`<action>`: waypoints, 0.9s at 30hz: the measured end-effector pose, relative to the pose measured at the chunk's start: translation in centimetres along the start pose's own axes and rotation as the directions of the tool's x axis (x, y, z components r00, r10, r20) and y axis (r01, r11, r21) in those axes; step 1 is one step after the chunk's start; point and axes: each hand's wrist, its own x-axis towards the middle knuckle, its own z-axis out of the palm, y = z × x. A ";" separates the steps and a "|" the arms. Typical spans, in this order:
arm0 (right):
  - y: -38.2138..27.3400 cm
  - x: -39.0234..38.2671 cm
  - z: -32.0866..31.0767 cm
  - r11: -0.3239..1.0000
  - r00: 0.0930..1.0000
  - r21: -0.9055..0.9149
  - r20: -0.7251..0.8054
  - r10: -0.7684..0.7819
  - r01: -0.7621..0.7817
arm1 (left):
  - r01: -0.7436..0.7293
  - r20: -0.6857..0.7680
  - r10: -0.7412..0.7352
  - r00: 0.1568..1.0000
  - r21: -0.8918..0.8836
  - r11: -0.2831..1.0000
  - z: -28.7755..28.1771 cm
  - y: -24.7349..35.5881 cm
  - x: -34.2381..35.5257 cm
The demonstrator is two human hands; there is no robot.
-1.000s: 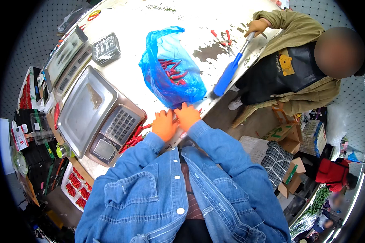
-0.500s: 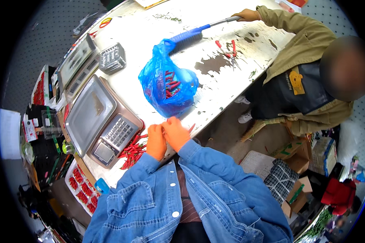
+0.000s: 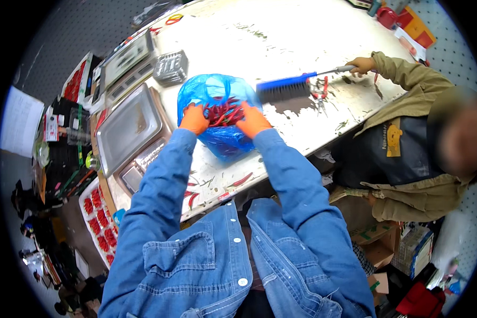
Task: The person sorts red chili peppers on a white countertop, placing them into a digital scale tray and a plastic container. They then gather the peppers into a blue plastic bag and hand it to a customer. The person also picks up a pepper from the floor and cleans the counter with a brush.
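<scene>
A blue plastic bag (image 3: 225, 146) stands open on the white table, with red chili peppers (image 3: 223, 112) heaped in its mouth. My left hand (image 3: 194, 120), in an orange glove, closes on the bag's left rim beside the peppers. At the right rim, my right hand (image 3: 253, 121), gloved the same way, grips the plastic; its fingertips reach in by the peppers and are partly hidden. Several loose chilies (image 3: 241, 180) lie near the table's front edge, below the bag.
To the left stand a scale with a metal tray (image 3: 130, 130), another scale (image 3: 126, 61) and a stack of clear plastic boxes (image 3: 170, 68). At right, a co-worker's hand (image 3: 361, 65) holds a blue brush (image 3: 286, 87) on the table. Red-handled pruning shears (image 3: 320, 93) lie beside it.
My hands have moved from the table's front edge up to the bag's mouth and spread it, exposing more peppers. The co-worker's brush has come away from the bag toward the right.
</scene>
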 end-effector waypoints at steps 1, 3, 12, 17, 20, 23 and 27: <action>0.4 -0.7 -0.4 0.984 0.981 0.152 -0.179 -0.067 0.095 | -0.071 -0.048 0.063 0.997 -0.199 0.977 -1.6 0.0 -1.4; -1.4 -3.3 -2.7 0.931 0.915 0.244 -0.364 -0.173 0.273 | -0.132 -0.105 0.080 0.991 -0.755 0.642 -5.5 0.1 -5.5; -0.5 -14.0 2.4 0.833 0.793 -0.280 0.545 -0.270 0.476 | 0.187 0.197 -0.160 0.967 -0.124 0.975 -5.9 -13.1 -23.5; -1.8 -14.1 4.6 0.844 0.784 -0.305 0.588 -0.197 0.441 | 0.179 0.063 -0.180 0.982 0.025 0.984 -1.8 -14.1 -28.9; -5.8 -14.1 6.3 0.970 0.856 0.005 0.470 -0.215 0.241 | 0.207 0.097 -0.199 0.975 -0.085 0.975 0.4 -14.4 -30.1; -9.3 -12.7 11.3 0.853 0.822 0.064 0.238 -0.517 0.518 | 0.068 0.042 -0.061 0.997 -0.195 0.978 1.3 -14.1 -28.3; -14.7 -12.5 14.2 0.797 0.737 -0.067 0.434 -0.518 0.600 | -0.015 0.112 0.041 0.993 -0.223 0.975 0.3 -14.3 -26.8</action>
